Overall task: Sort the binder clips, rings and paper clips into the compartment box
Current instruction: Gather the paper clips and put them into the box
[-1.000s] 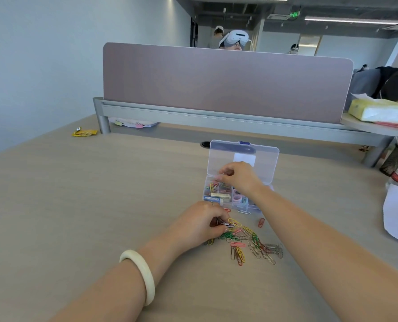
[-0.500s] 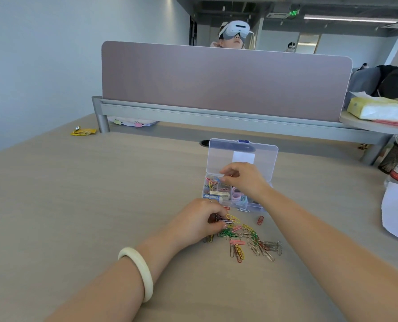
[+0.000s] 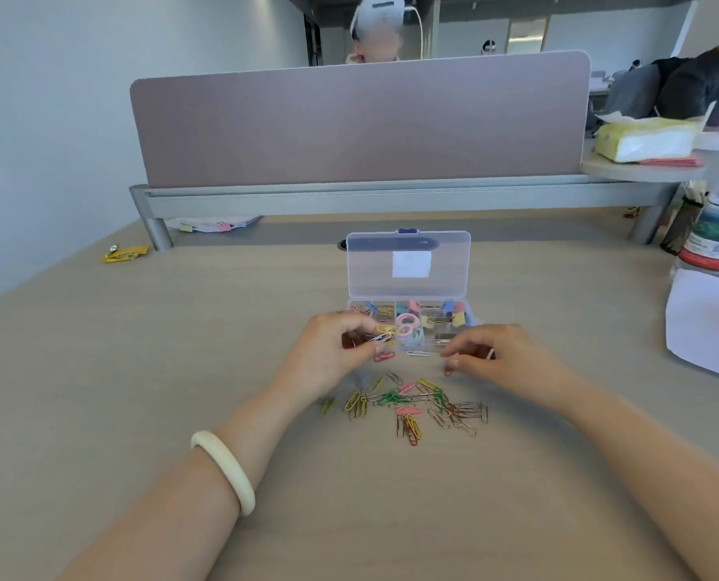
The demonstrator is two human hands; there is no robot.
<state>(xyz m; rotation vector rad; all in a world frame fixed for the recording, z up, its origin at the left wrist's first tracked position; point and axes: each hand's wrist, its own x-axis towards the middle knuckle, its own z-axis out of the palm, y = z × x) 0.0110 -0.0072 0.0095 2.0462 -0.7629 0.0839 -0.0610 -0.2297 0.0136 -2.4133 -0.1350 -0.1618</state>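
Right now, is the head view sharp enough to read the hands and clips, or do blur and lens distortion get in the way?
Head view: light is even, shadows soft, no glare on the box lid; the divider panel bows from the wide lens; the left hand and right hand are motion-smeared at the fingertips; the loose paper clips are legible.

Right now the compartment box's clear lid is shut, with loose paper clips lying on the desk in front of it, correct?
No: the head view shows the clear lid of the compartment box standing open; loose paper clips do lie on the desk in front of it.
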